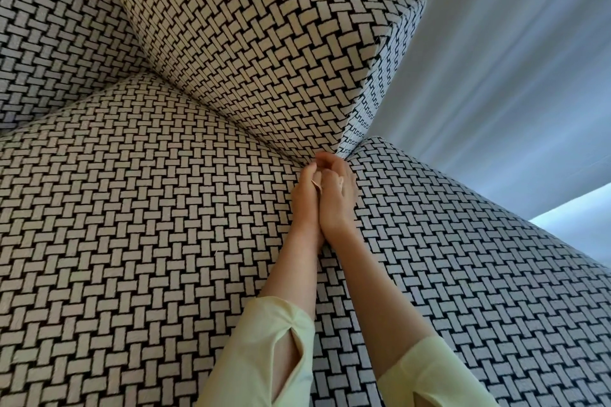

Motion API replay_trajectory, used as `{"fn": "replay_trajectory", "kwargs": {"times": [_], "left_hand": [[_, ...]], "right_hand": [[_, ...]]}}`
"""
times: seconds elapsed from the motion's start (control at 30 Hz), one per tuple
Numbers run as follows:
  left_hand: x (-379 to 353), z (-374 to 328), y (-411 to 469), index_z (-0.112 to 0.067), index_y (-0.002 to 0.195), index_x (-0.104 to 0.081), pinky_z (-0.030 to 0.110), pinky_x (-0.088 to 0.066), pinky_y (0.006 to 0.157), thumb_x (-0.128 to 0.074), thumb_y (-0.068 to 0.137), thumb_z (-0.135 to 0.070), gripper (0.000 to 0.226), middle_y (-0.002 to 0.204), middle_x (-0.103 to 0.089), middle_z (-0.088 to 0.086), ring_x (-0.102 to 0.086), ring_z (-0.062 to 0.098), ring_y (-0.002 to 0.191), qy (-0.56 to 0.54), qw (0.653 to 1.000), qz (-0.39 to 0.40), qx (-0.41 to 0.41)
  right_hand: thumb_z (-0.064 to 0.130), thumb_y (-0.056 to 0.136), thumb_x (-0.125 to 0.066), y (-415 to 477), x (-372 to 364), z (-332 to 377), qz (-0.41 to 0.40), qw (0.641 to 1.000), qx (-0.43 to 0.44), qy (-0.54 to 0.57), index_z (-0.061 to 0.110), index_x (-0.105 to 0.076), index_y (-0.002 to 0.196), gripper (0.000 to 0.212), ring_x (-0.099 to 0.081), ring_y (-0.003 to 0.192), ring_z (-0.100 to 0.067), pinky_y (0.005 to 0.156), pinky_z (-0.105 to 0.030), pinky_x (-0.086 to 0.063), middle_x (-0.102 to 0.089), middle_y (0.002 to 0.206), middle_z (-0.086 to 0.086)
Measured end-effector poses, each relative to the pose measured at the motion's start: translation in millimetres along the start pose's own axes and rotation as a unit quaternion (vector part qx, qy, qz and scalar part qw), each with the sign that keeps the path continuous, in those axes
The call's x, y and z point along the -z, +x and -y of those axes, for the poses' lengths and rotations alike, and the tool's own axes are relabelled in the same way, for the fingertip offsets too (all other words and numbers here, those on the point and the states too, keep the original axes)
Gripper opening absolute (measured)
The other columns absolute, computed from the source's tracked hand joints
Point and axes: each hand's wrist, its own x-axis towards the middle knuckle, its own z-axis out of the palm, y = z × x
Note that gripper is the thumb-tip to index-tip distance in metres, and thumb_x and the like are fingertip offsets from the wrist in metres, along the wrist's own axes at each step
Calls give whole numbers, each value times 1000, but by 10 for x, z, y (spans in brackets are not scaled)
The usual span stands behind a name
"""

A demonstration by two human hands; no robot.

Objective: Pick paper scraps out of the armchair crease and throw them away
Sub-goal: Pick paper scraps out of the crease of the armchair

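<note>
Head view shows a tan paper scrap (316, 185) wedged between the two hands, only a narrow sliver of it exposed. Its long axis runs roughly along the hands, its pointed corner directed back toward the wrists. The left hand (305, 196) has its fingers curled round the scrap. The right hand (338, 198) lies pressed against the left, its fingers curled at the crease (344, 155); whether they grip anything cannot be determined. The crease sits where seat cushion, back cushion and arm meet on the armchair (148, 208), upholstered in black-and-cream basketweave fabric. Pale yellow sleeves (264, 357) cover both forearms. A white pleated curtain (512, 59) hangs behind.
</note>
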Motion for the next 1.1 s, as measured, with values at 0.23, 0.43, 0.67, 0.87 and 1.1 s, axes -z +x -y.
{"fn": "replay_trajectory", "kwargs": {"times": [0.23,0.43,0.67,0.87,1.1], "left_hand": [[85,63,-10,-11,71,-63,31,-49,74,-40,93,-28,36,79,-65,8,-61,20,77,-86,996,-23,16],[31,-82,-25,-14,57,-39,21,-35,49,-39,89,-15,33,46,-43,-4,-40,9,47,-163,986,-48,-3],[162,-317,110,-19,56,-35,13,-15,34,-40,88,-16,33,42,-39,-8,-24,6,31,-146,981,-129,1],[167,-297,133,-17,58,-39,13,-17,32,-42,90,-16,32,44,-42,-6,-26,5,29,-108,987,-121,-2],[175,-316,152,-17,57,-39,13,-18,32,-42,90,-18,33,43,-42,-6,-26,6,29,-107,987,-119,3]], "right_hand": [[28,79,-44,-70,-23,-16,-44,995,29,-88,26,-44,126,47,-33,126,-15,103,-31,-21,-37,135,1],[15,73,-68,-80,4,17,-76,997,27,6,26,-43,121,55,-35,122,-7,109,-37,-27,-43,126,9],[39,76,-56,230,577,-30,154,982,-22,-108,25,-45,127,54,-38,126,-14,101,-28,-31,-44,133,6],[51,92,-27,791,561,-224,233,811,98,-527,22,-30,144,60,-9,144,-14,115,-47,0,-24,153,5],[51,92,-25,1018,505,-87,306,729,94,-605,23,-31,145,60,-19,141,-22,116,-45,-7,-31,151,-5]]}}
